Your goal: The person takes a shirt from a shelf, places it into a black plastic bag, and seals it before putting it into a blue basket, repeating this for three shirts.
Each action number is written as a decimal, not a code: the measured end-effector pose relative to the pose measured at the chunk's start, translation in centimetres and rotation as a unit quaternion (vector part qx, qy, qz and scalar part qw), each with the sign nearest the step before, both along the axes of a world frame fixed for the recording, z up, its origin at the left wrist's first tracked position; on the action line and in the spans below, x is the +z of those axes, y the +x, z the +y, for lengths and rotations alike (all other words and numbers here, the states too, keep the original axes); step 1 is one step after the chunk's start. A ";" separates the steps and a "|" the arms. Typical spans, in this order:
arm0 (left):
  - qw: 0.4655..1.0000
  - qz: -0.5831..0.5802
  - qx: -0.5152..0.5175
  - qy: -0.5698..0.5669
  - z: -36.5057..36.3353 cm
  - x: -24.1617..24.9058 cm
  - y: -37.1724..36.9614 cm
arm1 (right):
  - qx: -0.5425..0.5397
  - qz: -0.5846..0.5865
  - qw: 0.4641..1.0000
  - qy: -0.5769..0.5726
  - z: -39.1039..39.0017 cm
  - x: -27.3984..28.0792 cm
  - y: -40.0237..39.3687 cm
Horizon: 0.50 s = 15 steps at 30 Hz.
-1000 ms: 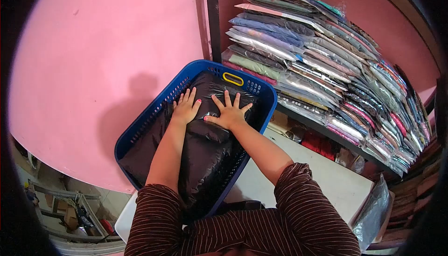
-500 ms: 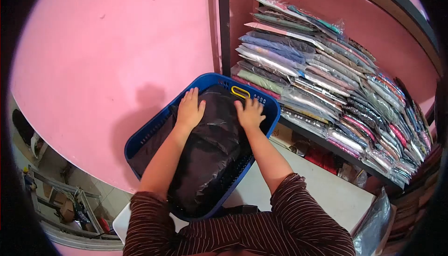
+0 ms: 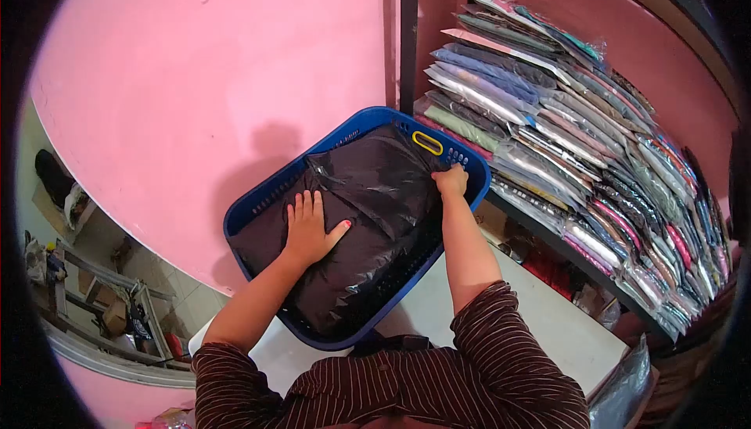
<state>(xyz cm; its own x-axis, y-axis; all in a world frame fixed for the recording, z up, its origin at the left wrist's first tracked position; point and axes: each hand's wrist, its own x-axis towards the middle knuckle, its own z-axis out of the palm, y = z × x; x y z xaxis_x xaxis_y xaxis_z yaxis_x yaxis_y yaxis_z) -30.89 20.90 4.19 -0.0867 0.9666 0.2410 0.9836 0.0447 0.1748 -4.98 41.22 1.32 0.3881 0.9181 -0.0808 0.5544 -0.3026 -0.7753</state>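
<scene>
1. Location: the black plastic packages (image 3: 368, 218) lie stacked inside the blue basket (image 3: 258, 210), filling it nearly to the rim; the basket rests on the corner of the white table (image 3: 547, 312), against the pink wall (image 3: 195, 77), with its far end just beside the shelf (image 3: 547, 218).
2. Left hand (image 3: 309, 229): fingers spread, palm flat on the top package near the basket's left side; it presses and grips nothing.
3. Right hand (image 3: 452, 181): at the far right corner of the basket, just beside the yellow handle slot (image 3: 428, 143); the fingers curl over the package edge by the rim; whether they pinch the film or the rim cannot be told.
4. Handling, judged from appearance: the wrapping is thin glossy film, creased and dimpled under the palm; the contents appear soft and foldable, probably garments; expect a light, limp, slippery load that sags when lifted by one edge.
5. Where to hold: a flat palm underneath with the thumb on top, or both hands at opposite edges, should prevent sliding; pinching the film alone risks tearing or slipping.
6. The basket is stiff, perforated plastic; the rim and the handle slot look like the firm holding points.
7. Surroundings: the shelf carries stacks of clear-wrapped folded garments (image 3: 563, 132) in several colours; these lie near the basket but apart from both hands.
</scene>
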 end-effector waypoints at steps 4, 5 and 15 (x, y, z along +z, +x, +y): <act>1.000 -0.005 -0.003 -0.008 -0.5 0.1 0.0 | -0.027 -0.011 0.990 0.139 0.3 -0.4 -0.4; 1.000 0.001 -0.008 -0.006 -0.6 0.1 0.0 | -0.046 -0.023 0.979 0.196 0.5 -0.5 -0.3; 0.983 0.047 -0.057 0.170 2.0 4.1 1.3 | -0.003 -0.158 0.921 0.356 -1.7 0.4 -2.0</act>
